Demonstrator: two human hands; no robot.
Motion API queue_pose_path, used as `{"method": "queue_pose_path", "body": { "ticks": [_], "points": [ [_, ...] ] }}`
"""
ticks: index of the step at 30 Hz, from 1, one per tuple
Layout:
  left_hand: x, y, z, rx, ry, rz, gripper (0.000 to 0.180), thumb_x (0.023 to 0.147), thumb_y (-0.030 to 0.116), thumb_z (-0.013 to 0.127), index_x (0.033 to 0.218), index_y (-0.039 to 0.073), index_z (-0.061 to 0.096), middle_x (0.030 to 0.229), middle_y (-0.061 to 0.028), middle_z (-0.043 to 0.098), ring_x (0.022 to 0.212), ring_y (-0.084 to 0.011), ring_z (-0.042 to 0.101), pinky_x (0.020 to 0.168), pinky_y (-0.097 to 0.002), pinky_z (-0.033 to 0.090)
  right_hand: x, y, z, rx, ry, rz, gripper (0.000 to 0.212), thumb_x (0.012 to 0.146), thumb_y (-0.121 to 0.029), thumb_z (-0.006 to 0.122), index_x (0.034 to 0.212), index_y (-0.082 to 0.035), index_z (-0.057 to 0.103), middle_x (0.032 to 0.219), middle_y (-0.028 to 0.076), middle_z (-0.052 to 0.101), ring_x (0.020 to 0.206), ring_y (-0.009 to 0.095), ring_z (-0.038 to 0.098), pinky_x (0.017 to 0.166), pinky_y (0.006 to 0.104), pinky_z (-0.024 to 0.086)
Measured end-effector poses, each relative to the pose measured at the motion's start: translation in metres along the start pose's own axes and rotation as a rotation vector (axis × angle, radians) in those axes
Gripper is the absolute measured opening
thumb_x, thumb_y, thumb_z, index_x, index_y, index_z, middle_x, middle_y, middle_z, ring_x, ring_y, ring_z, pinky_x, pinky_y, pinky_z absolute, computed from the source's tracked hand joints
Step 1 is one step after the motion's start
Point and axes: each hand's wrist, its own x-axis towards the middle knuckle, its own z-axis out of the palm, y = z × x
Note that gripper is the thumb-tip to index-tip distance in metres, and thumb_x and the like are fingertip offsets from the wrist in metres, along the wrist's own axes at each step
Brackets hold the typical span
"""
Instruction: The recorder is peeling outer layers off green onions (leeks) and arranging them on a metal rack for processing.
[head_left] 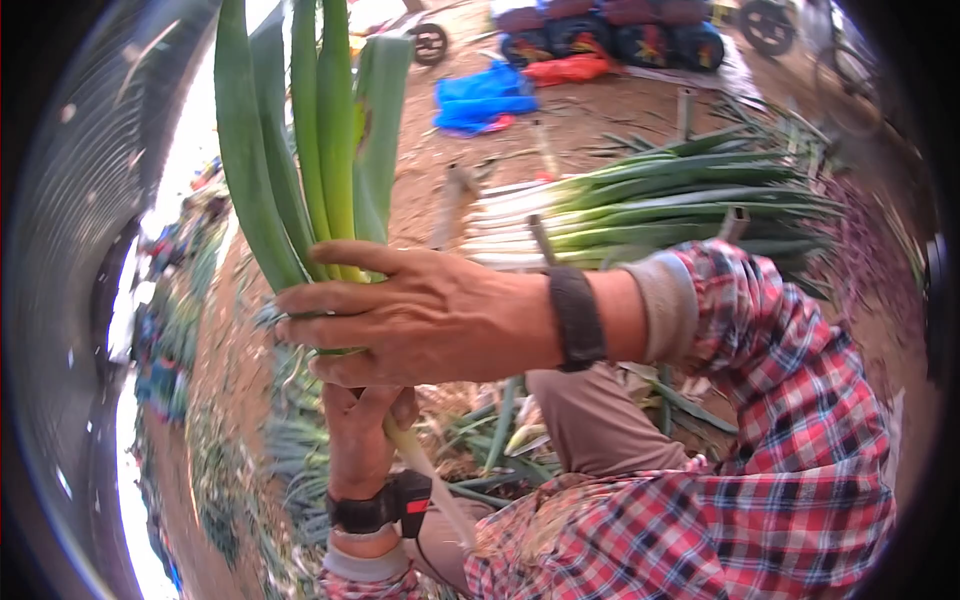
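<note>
A large green onion (342,130) stands upright in front of me, its broad green leaves fanned toward the top of the view. My right hand (410,310) reaches across from the right and is closed around the lower part of the leaves. Just below it, my left hand (368,415) is closed around the pale stem, its fingers partly hidden behind the right hand. The white stem (437,482) slants down and right from the left hand, toward my lap. Black bands circle both wrists; the left one carries a small dark device.
Several trimmed green onions (640,205) lie stacked between short metal posts (685,115), white ends leftward. Loose leaves (300,450) litter the ground below and left. Farther off are a blue plastic bag (485,97), filled dark sacks (610,45) and wheels (767,27). Ribbed sheeting (90,150) lines the left.
</note>
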Motion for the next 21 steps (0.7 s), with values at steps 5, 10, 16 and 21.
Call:
{"method": "queue_pose_path", "body": {
  "ticks": [5,10,16,21],
  "points": [
    [0.061,0.007,0.079,0.298,-0.341,-0.066,0.052,0.086,-0.001,0.062,0.134,0.004,0.041,0.100,-0.0063,0.063,0.071,-0.0102,0.058,0.063,-0.0267,0.049,-0.036,0.069,-0.065,-0.487,-0.316,-0.086,0.023,0.075,-0.018,0.070,0.097,-0.024,0.071,0.100,-0.003,0.059,0.116,0.018,0.055,0.117,0.0445,0.025],
    [0.100,0.000,0.034,1.133,-0.377,0.414,0.078,0.082,0.008,0.069,0.148,-0.002,0.028,0.129,-0.0173,0.054,0.120,-0.0302,0.053,0.104,-0.0395,0.041,-0.081,0.156,-0.135,-0.676,-0.440,0.264,0.028,0.092,-0.024,0.057,0.120,-0.021,0.057,0.102,0.002,0.059,0.103,0.023,0.056,0.102,0.0436,0.038],
    [0.191,-0.034,0.009,1.067,-0.137,0.485,0.050,0.086,0.011,0.065,0.131,-0.006,0.050,0.125,-0.0230,0.057,0.119,-0.0329,0.055,0.102,-0.0410,0.042,-0.155,0.238,-0.137,-0.726,-0.549,0.451,0.027,0.089,-0.017,0.059,0.117,-0.015,0.060,0.093,0.005,0.057,0.095,0.024,0.056,0.093,0.0417,0.042],
    [0.273,-0.148,0.035,0.915,-0.295,0.414,0.039,0.090,0.018,0.062,0.121,-0.005,0.057,0.121,-0.0232,0.059,0.114,-0.0366,0.057,0.101,-0.0413,0.044,-0.224,0.281,-0.095,-0.578,-0.682,0.726,0.033,0.088,-0.014,0.063,0.120,-0.021,0.064,0.095,0.005,0.054,0.100,0.023,0.053,0.095,0.0403,0.037]
  ]
}}
